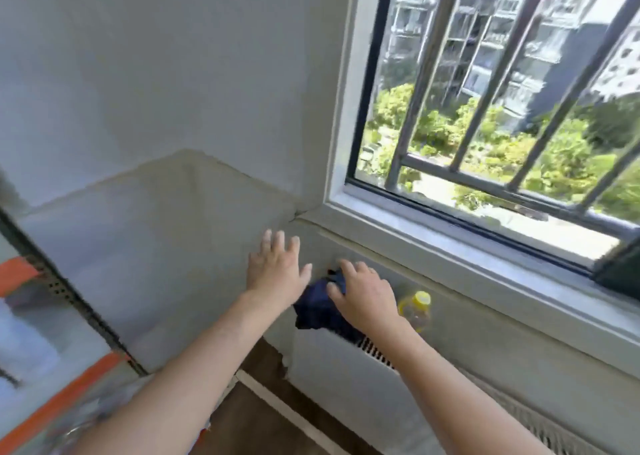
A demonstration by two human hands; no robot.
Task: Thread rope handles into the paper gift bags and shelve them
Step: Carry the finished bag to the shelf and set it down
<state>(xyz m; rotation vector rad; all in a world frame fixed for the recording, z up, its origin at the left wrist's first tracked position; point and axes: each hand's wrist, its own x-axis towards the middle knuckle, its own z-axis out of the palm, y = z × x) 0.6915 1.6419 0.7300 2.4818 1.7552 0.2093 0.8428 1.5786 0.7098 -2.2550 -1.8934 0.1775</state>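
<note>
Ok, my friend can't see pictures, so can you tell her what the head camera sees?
Two bare arms reach toward a wall below a barred window; the right hand rests on a dark blue bundle on top of a white radiator, and the left hand hovers open beside it. A yellow-capped bottle stands just right of the bundle.

Two bare hands reach forward: the left hand (277, 269) at about 6 o'clock with fingers spread, the right hand (363, 293) just toward 3 o'clock of it. One crumpled dark navy blue item (320, 307) lies between them. One clear plastic bottle with a yellow cap (415, 310) stands at 4 o'clock. One white slatted radiator (346, 361) sits below. One barred window (502, 90) fills 2 o'clock. Two orange shelf beams (55, 406) show at 8 o'clock.
</note>
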